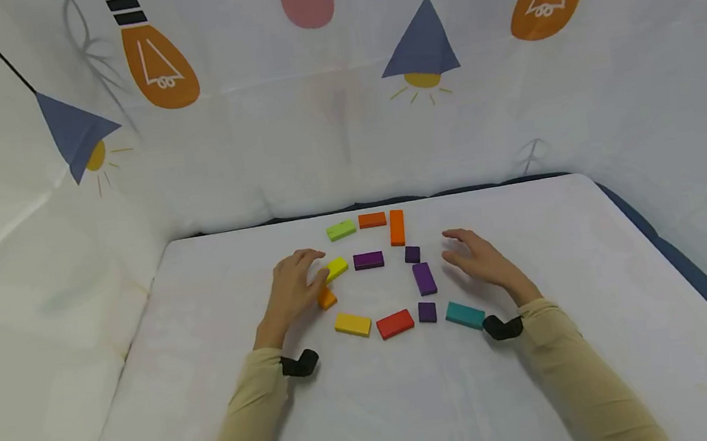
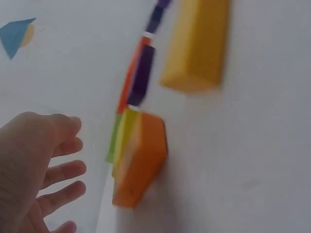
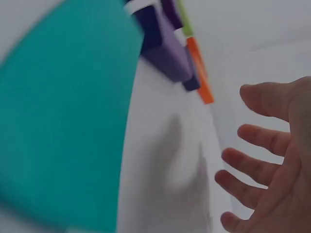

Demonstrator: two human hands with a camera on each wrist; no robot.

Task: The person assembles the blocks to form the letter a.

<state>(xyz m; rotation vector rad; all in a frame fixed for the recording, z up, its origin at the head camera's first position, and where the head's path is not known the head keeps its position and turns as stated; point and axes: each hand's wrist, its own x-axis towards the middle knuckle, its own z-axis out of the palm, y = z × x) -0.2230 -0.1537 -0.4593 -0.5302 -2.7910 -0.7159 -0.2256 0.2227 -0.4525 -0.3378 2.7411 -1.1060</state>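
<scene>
My left hand (image 1: 291, 290) hovers at the left side of several coloured wooden blocks, its fingers spread and holding nothing. Partly hidden by its thumb in the head view are a bright yellow block (image 1: 337, 268) and an orange block (image 1: 326, 298); the left wrist view shows the orange block (image 2: 143, 158) apart from the fingers. To the right, my right hand (image 1: 481, 259) is held over the table with loosely bent fingers and nothing in them. Nearest to it are a purple block (image 1: 424, 279), a small dark purple block (image 1: 412, 254) and, by the wrist, a teal block (image 1: 465, 315).
Along the back lie a lime green block (image 1: 341, 230) and two orange blocks, one lengthwise (image 1: 398, 227). A purple block (image 1: 368, 260) sits mid-group. In front are a yellow block (image 1: 353, 324), a red block (image 1: 395, 324) and a small purple block (image 1: 427, 312). A printed curtain (image 1: 343, 140) hangs behind the white table (image 1: 385, 410).
</scene>
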